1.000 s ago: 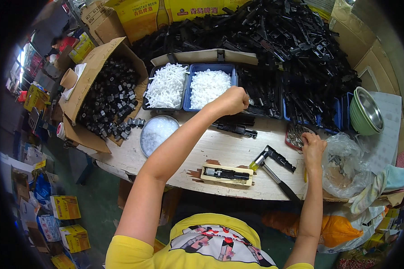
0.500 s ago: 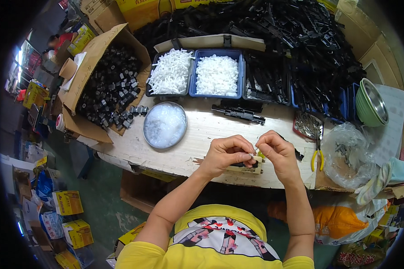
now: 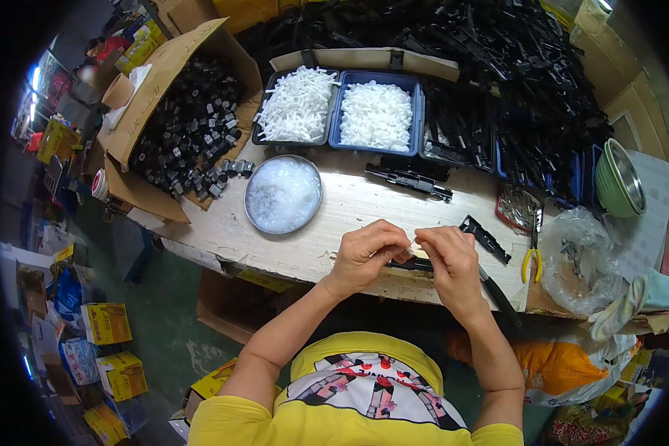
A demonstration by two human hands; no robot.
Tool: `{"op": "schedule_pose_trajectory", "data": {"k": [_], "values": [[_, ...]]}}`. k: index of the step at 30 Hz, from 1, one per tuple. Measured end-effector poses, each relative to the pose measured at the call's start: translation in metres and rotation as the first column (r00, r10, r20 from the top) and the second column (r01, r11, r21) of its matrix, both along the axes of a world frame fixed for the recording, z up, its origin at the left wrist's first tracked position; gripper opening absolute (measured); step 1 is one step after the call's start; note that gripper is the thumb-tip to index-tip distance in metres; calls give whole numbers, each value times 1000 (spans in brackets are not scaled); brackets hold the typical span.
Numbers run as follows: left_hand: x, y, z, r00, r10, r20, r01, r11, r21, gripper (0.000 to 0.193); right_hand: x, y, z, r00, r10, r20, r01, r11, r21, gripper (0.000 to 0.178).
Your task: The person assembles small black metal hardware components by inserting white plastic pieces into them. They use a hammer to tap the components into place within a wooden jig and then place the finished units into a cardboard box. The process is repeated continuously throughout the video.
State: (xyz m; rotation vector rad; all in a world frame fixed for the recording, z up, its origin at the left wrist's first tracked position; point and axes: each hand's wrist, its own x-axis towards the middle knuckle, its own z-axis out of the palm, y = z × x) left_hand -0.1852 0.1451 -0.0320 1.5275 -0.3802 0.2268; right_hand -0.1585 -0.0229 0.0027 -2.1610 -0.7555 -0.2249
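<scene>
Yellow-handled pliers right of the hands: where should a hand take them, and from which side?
Grip the pliers by the paired yellow handles, coming from the near table edge. The handles point toward the person and lie bare on the wood; the metal nose points away, close beside the red dish.

The desk [image 3: 334, 223] is pale wood. Two blue trays [image 3: 416, 97] hold white plastic bits [image 3: 375, 115]. The round metal dish [image 3: 249, 215] is silver with clear white bits inside. The big pile of parts [image 3: 513, 59] is black. The cardboard box [image 3: 163, 67] is brown with black pieces. The pliers [image 3: 531, 260] have yellow handles. The bowl [image 3: 609, 182] is green. The person's shirt [image 3: 349, 416] is yellow with a white, black and red picture.
</scene>
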Motion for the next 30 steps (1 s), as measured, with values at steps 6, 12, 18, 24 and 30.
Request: {"op": "schedule_pose_trajectory", "data": {"k": [6, 12, 18, 24, 30], "values": [[-5, 9, -14, 977, 96, 192, -155, 933, 324, 21, -11, 3, -20, 995, 30, 94, -24, 998, -63, 11], [-10, 18, -23, 989, 53, 138, -121, 828, 548, 27, -14, 0, -38, 978, 104, 179, -49, 956, -290, 14], [-9, 15, -24, 999, 24, 40, -44, 780, 624, 33, -9, -5, -37, 987, 147, 70, -117, 941, -318, 19], [-3, 15, -17, 1000, -13, -20, 23, 761, 648, 31, -8, -6, -37, 985, 173, -2, -165, 936, -312, 21], [3, 13, -10, 997, -68, -19, 60, 663, 746, 26, 0, -16, -35, 992, 124, 5, -120, 972, -203, 16]]}}
